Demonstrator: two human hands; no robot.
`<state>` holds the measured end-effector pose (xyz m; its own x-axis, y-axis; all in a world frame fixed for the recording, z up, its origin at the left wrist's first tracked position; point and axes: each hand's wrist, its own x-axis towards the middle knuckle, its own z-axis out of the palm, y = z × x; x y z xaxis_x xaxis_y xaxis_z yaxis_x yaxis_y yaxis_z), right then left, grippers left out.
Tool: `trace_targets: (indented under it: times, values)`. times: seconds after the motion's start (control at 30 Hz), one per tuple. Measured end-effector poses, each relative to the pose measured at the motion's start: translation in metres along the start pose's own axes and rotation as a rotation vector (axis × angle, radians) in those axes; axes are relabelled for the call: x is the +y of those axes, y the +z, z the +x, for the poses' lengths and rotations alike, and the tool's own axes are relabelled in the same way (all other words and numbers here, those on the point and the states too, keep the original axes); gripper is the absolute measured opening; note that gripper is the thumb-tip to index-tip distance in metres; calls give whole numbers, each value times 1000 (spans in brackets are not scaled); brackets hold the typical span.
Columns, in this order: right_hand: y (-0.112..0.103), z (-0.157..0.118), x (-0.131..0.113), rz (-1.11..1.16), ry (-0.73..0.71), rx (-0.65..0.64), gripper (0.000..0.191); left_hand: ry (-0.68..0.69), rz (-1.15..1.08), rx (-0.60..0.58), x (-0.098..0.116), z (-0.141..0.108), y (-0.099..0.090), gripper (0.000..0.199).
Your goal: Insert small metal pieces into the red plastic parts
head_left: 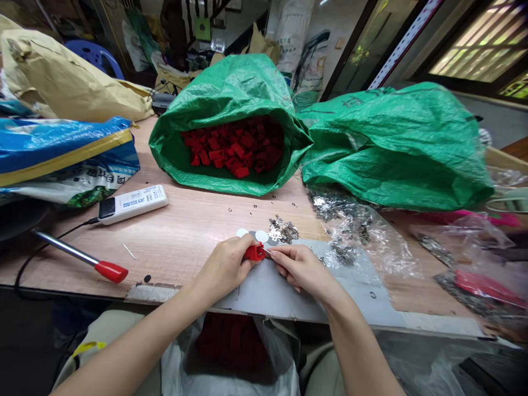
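Near the table's front edge, my left hand [228,262] is closed round a small red plastic piece [254,252]. My right hand [303,268] pinches a thin metal tool [267,251], its tip at the right side of the red piece. Just behind both hands lie white round discs [261,236] and a pile of small metal parts [284,230]. A grey sheet [272,291] is under the hands. Farther back, an open green sack [231,88] shows many red pieces [239,146] inside.
A second green sack [396,143] lies at the right, with clear plastic bags of metal parts [346,247] before it. At the left are a white device [134,203], a red-tipped lever [111,271] and a blue bag [66,154]. An open bag [231,374] sits below the table edge.
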<state>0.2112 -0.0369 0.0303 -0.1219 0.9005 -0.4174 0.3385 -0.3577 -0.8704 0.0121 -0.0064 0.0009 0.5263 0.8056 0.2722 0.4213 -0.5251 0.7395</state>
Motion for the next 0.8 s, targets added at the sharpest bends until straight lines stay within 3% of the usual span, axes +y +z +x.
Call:
trace_targets:
  times: [0.27, 0.43, 0.63, 0.8]
  values:
    - [11, -6, -9, -424, -193, 219, 31, 16, 30, 27, 1, 1, 1, 15]
    - [20, -10, -16, -623, -225, 290, 33, 97, 51, 8, 2, 1, 0, 16]
    - [15, -5, -17, -586, -227, 243, 29, 32, -17, 29, 1, 0, 1, 12]
    - [-5, 0, -4, -272, -97, -13, 34, -119, -195, 29, 2, 1, 1, 14]
